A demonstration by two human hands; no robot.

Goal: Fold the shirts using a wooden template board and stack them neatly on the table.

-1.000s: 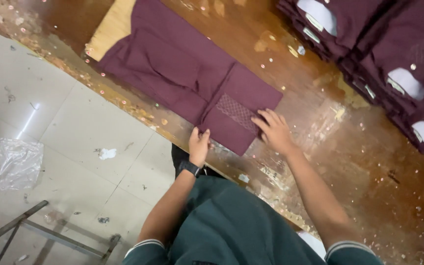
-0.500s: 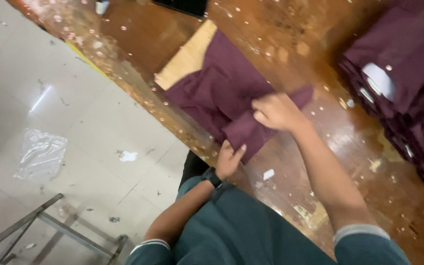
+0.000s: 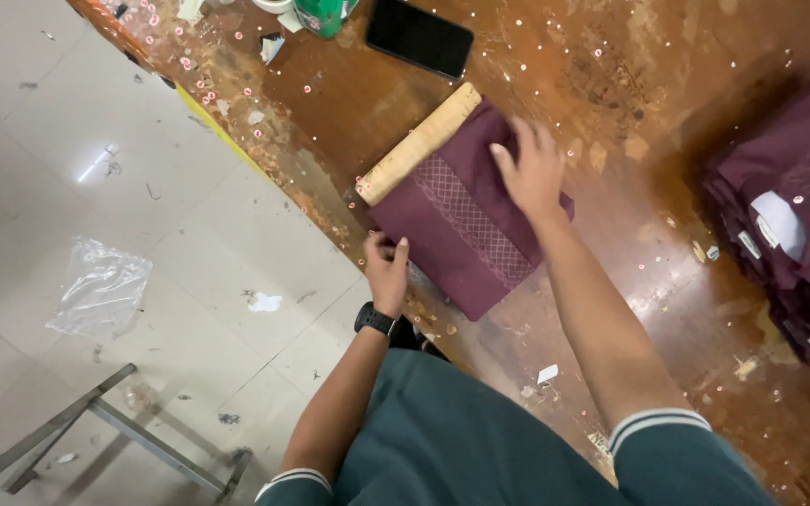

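A maroon garment (image 3: 461, 234) lies folded into a compact rectangle on the worn brown table (image 3: 630, 84), a patterned band running across it. A tan cardboard sheet (image 3: 419, 142) sticks out from under its far edge. My right hand (image 3: 529, 169) lies flat, fingers spread, on the garment's far right part. My left hand (image 3: 386, 265) grips the garment's near left corner at the table edge; a black watch is on that wrist.
A stack of folded maroon garments (image 3: 799, 225) with white labels sits at the right. A black phone (image 3: 419, 37) and a green bottle (image 3: 322, 14) lie at the table's far side. On the tiled floor are a clear plastic bag (image 3: 100, 290) and a metal frame (image 3: 114, 431).
The garment, spread wide a second ago, has been folded over onto itself into a compact rectangle. My right hand carried the fold across and now presses on top.
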